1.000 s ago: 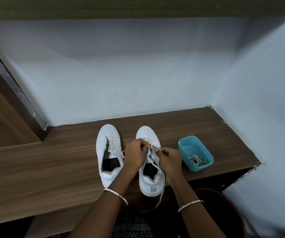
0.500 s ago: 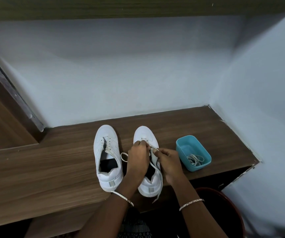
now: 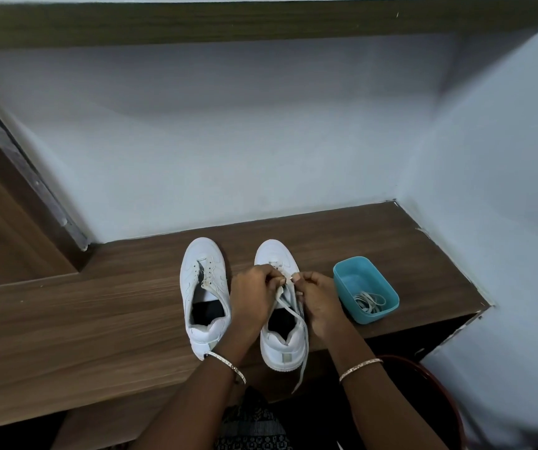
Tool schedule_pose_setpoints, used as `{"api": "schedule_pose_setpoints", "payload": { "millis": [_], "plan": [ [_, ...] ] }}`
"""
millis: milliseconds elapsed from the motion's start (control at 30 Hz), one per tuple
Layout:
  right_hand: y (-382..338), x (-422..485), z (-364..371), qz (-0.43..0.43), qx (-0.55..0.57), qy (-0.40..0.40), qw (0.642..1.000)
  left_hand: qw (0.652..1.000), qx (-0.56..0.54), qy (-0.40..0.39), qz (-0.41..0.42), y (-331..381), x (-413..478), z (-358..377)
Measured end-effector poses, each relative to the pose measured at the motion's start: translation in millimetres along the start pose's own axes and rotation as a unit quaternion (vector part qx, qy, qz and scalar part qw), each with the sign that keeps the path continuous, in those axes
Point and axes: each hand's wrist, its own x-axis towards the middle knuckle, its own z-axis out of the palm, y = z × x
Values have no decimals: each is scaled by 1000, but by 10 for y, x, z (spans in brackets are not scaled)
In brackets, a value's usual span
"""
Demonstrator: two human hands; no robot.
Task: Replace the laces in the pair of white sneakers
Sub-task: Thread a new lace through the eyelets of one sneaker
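Note:
Two white sneakers stand side by side on the wooden desk point(image 3: 99, 319), toes pointing away from me. The left sneaker point(image 3: 204, 297) has its eyelets bare, with a short bit of lace by the tongue. Over the right sneaker point(image 3: 282, 339), my left hand point(image 3: 254, 300) and my right hand point(image 3: 318, 302) meet at the eyelets, each pinching the white lace point(image 3: 293, 315). One lace end runs down across the shoe opening and hangs past the heel off the desk edge.
A teal plastic tub point(image 3: 366, 292) with coiled white laces point(image 3: 370, 302) inside sits to the right of the shoes. Pale walls close the desk at the back and right. A dark round bin rim point(image 3: 436, 384) shows below the desk's right end.
My hands stayed at the right sneaker's eyelets, with the fingertips drawn closer together on the lace. The view shifted slightly.

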Motion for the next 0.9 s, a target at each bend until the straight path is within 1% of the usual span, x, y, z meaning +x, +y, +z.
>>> {"api": "schedule_pose_setpoints", "payload": {
  "millis": [67, 100, 200, 267, 333, 400, 467, 567, 633, 733, 800, 867, 900],
  "plan": [
    [6, -3, 2, -66, -36, 46, 996, 999, 30, 43, 0, 10, -5, -42],
    [-24, -36, -1, -95, -39, 58, 993, 997, 41, 58, -1, 18, -11, -62],
    [-161, -182, -12, -161, -35, 47, 985, 997, 24, 67, -1, 37, -34, -109],
    [-283, -276, -22, -204, -10, 33, 978, 999, 1, 48, 16, 94, -51, -145],
    [-443, -385, -15, -239, 30, -4, 971, 999, -11, -1, 42, 186, -72, -167],
    [-607, -496, 4, -260, 52, -49, 963, 997, 5, -55, 52, 288, -83, -168],
    [-775, -630, 21, -268, 64, -89, 957, 995, 25, -72, 62, 345, -94, -171],
    [-1034, -834, -21, -268, 109, -124, 949, 995, 33, -53, 74, 361, -112, -222],
    [-1189, -930, -129, -269, 160, -127, 941, 995, 26, -39, 84, 360, -127, -317],
    [-1311, -990, -364, -277, 214, -107, 931, 994, -29, -38, 98, 444, -194, -478],
    [-1270, -973, -514, -273, 200, -68, 939, 988, -112, -60, 91, 580, -267, -588],
    [-1129, -927, -597, -232, 120, -22, 965, 972, -209, -82, 68, 743, -331, -731],
    [-1047, -919, -599, -199, 66, -16, 978, 961, -253, -95, 52, 817, -343, -806]
  ]
}}
